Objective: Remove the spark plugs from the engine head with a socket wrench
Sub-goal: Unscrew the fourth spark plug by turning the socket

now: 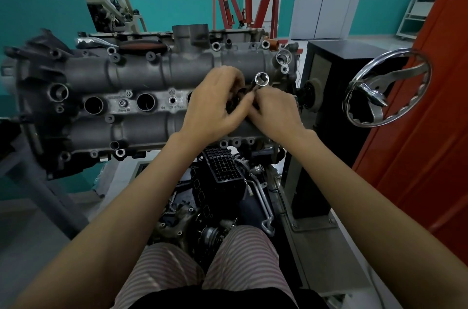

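Workshop, teal walls, red hoist behind. Engine head (141, 96) on stand. Both hands at right-end plug well: left hand (215, 103) curled over the hole, right hand (273, 108) gripping socket wrench (260, 80). Plug hidden. Step: seating socket; next needs square engagement, then turning.

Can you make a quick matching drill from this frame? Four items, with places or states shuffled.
Items:
1. socket
2. handwheel
3. engine hoist
4. screwdriver

Places or states:
A. red frame by the back wall
B. lying on the far edge of the engine head
C. open end up, held between the two hands
D. chrome, on the stand right of the engine head

Pairs: 1-C, 2-D, 3-A, 4-B
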Demonstrator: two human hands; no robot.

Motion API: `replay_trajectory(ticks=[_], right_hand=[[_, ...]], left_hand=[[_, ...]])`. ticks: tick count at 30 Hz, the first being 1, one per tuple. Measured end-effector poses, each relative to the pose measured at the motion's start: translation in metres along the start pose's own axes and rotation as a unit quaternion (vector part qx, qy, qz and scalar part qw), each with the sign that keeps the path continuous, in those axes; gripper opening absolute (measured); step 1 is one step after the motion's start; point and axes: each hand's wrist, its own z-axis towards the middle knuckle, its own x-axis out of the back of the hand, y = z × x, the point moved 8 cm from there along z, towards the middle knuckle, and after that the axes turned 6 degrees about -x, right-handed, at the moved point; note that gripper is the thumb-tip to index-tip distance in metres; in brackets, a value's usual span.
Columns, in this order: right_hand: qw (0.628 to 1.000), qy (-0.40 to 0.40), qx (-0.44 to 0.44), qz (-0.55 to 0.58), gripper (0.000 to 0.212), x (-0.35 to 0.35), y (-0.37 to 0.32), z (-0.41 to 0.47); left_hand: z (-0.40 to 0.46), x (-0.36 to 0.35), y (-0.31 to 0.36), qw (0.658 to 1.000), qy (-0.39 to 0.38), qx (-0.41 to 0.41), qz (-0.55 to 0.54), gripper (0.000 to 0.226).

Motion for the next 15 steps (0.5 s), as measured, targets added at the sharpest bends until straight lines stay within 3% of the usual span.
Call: replay_trajectory(ticks=[2, 3, 5, 7, 9, 12, 13, 14, 15], right_hand=[[0.998, 0.029, -0.022, -0.046, 0.025, 0.001, -0.001, -0.004], [0.997, 0.056, -0.034, -0.035, 0.024, 0.002, -0.003, -0.010], [0.983, 0.119, -0.064, 0.121, 0.021, 0.011, -0.009, -0.032], [0.925, 0.121, -0.098, 0.347, 0.033, 0.008, -0.018, -0.056], [0.850, 0.046, -0.135, 0.508, 0.050, -0.007, -0.032, -0.068], [0.797, -0.043, -0.199, 0.569, 0.067, -0.040, -0.044, -0.062], [0.720, -0.007, -0.263, 0.642, 0.066, -0.031, -0.034, -0.069], [0.796, 0.019, -0.294, 0.528, 0.061, -0.027, -0.027, -0.064], [0.697, 0.049, -0.292, 0.653, 0.057, -0.023, -0.022, -0.064]], left_hand=[[-0.001, 0.001, -0.011, 0.985, 0.040, 0.081, -0.144, 0.028], [-0.002, -0.001, -0.018, 0.962, 0.063, 0.147, -0.223, 0.030], [0.000, -0.014, -0.025, 0.898, 0.070, 0.262, -0.346, 0.035], [0.007, -0.029, -0.017, 0.871, 0.012, 0.301, -0.388, 0.042], [0.009, -0.040, -0.001, 0.867, -0.053, 0.283, -0.406, 0.047], [-0.007, -0.041, 0.018, 0.887, -0.055, 0.257, -0.379, 0.038], [-0.015, -0.038, 0.021, 0.894, -0.044, 0.256, -0.366, 0.039], [-0.025, -0.038, 0.023, 0.890, -0.045, 0.265, -0.368, 0.044], [-0.033, -0.038, 0.023, 0.878, -0.051, 0.279, -0.387, 0.046]])
